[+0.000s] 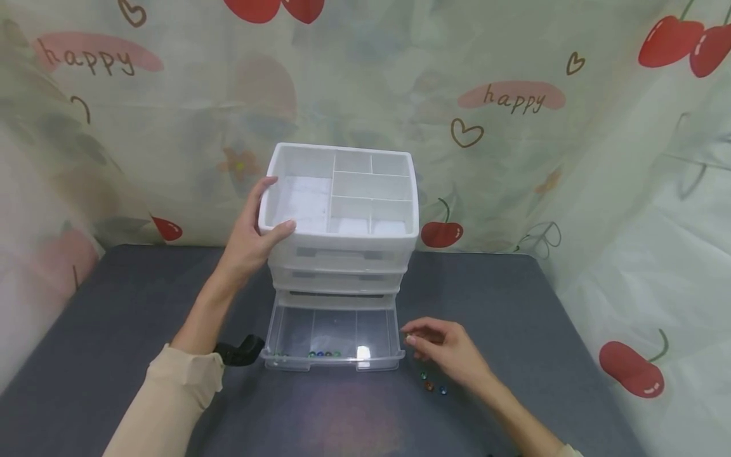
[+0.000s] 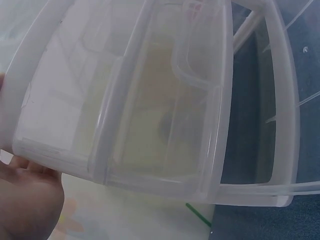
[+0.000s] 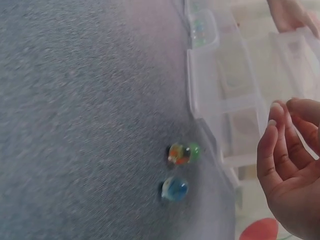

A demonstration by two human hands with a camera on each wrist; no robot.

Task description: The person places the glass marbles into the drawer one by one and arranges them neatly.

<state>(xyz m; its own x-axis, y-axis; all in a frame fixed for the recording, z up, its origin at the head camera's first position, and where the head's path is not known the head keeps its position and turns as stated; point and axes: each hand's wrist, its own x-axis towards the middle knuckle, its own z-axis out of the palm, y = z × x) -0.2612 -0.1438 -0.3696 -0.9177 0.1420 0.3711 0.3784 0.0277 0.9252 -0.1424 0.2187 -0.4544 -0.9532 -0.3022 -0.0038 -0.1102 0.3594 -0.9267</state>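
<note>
A white plastic drawer organizer (image 1: 342,244) stands on the table, its divided top tray facing up. Its lowest clear drawer (image 1: 334,330) is pulled out, with several glass marbles (image 1: 323,354) along the front. My left hand (image 1: 251,231) grips the organizer's top left edge, thumb on the front rim; in the left wrist view that hand (image 2: 30,200) shows at the lower left. Beside the drawer's right wall, my right hand (image 1: 448,349) pinches a tiny marble, mostly hidden by the fingertips. Below it lie a green marble (image 1: 424,376), an orange marble (image 3: 178,154) and a blue marble (image 3: 175,189).
The dark grey table (image 1: 491,304) extends on both sides of the organizer. Behind it hangs a patterned curtain (image 1: 365,76) with cherries and lettering. A black wrist mount (image 1: 242,351) on the left arm sits close to the drawer's left front corner.
</note>
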